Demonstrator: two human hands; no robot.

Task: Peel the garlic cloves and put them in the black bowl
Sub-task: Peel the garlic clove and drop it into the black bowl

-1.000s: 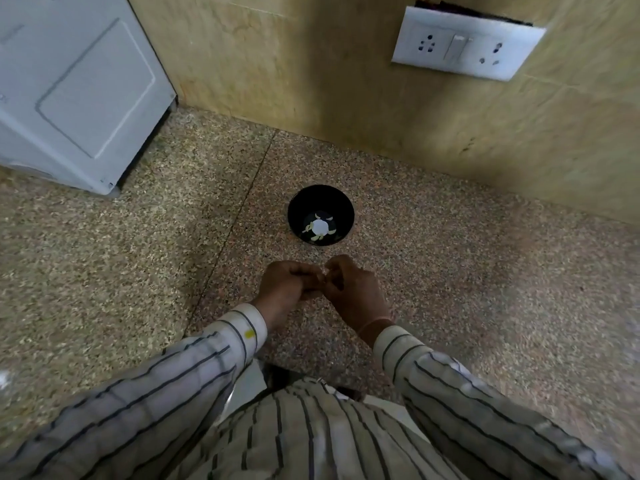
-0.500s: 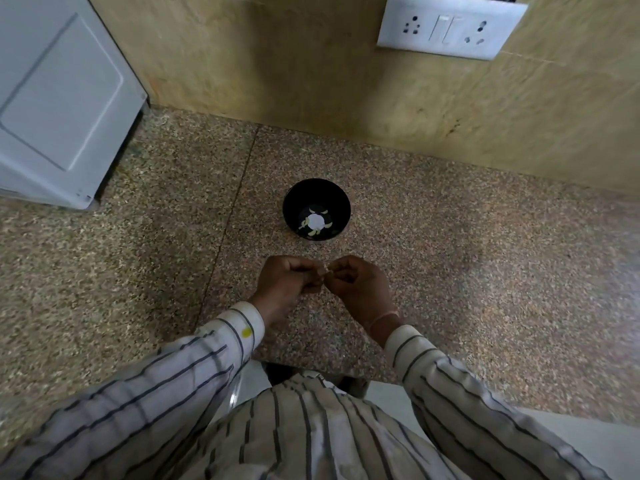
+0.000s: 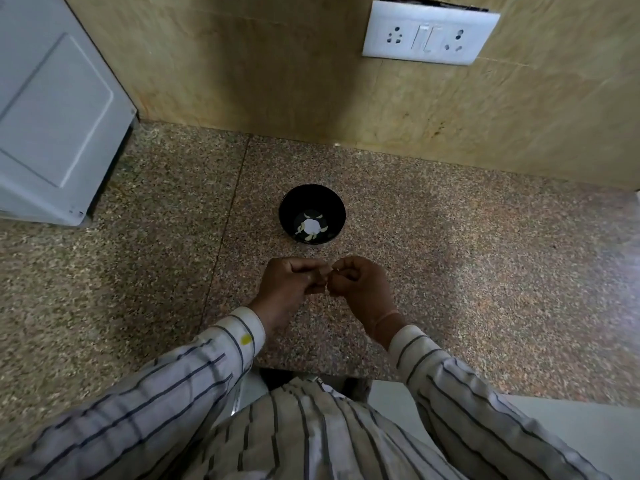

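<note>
A small black bowl [image 3: 287,206] stands on the speckled granite counter [image 3: 467,258], with several pale peeled garlic cloves [image 3: 322,229] around a white spot at its bottom. Just in front of the bowl, my left hand [image 3: 291,289] and my right hand [image 3: 360,289] meet fingertip to fingertip above the counter. Both have curled fingers and pinch a small garlic clove [image 3: 333,269] between them; only a pale sliver of it shows, the rest is hidden by the fingers.
A white appliance [image 3: 52,116] stands at the far left on the counter. The tiled wall [image 3: 277,81] rises close behind the bowl, with a white switch and socket plate [image 3: 429,36] on it. The counter's front edge [image 3: 311,370] is under my forearms.
My hands have stayed together in front of the bowl, working the clove with small finger movements. The camera view has shifted slightly; the bowl has not moved.
</note>
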